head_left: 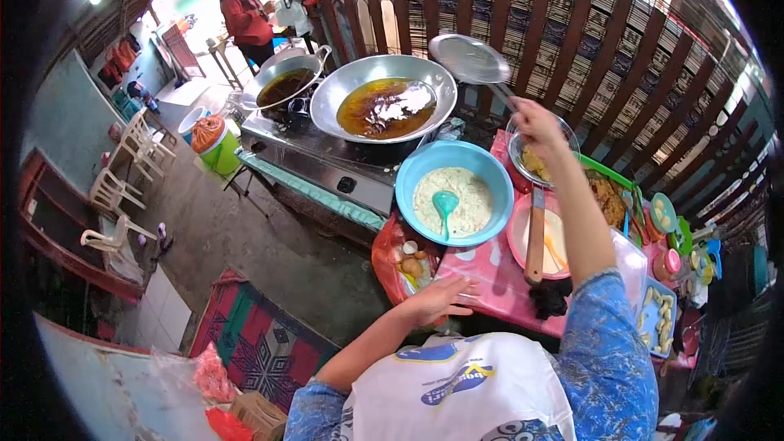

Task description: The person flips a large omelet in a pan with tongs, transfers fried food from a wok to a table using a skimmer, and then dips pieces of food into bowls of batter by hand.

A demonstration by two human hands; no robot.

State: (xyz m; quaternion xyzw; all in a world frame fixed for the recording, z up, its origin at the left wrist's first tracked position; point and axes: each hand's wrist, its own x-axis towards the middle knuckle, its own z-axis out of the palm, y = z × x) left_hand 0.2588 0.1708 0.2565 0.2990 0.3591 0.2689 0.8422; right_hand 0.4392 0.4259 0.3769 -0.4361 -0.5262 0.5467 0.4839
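My right hand (pixel 536 124) is closed round the handle of a round metal strainer (pixel 469 59), held up beside the large wok of oil (pixel 384 65). Below that hand is a glass bowl (pixel 563 132) with yellow food in it. My left hand (pixel 441 300) has its fingers spread and holds nothing, near the edge of the pink tablecloth (pixel 482 282). Between the wok and my left hand stands a blue basin (pixel 408 188) of pale batter, with a green ladle (pixel 446 202) in it. A wooden-handled tool (pixel 536 237) lies across a pink bowl (pixel 516 233) of white liquid.
A smaller wok of oil (pixel 318 63) sits on the stove (pixel 327 159) at the left. A red bag (pixel 388 257) with eggshells hangs by the table. At the right are a tray of bananas (pixel 657 318) and several containers. A person (pixel 245 20) stands far back.
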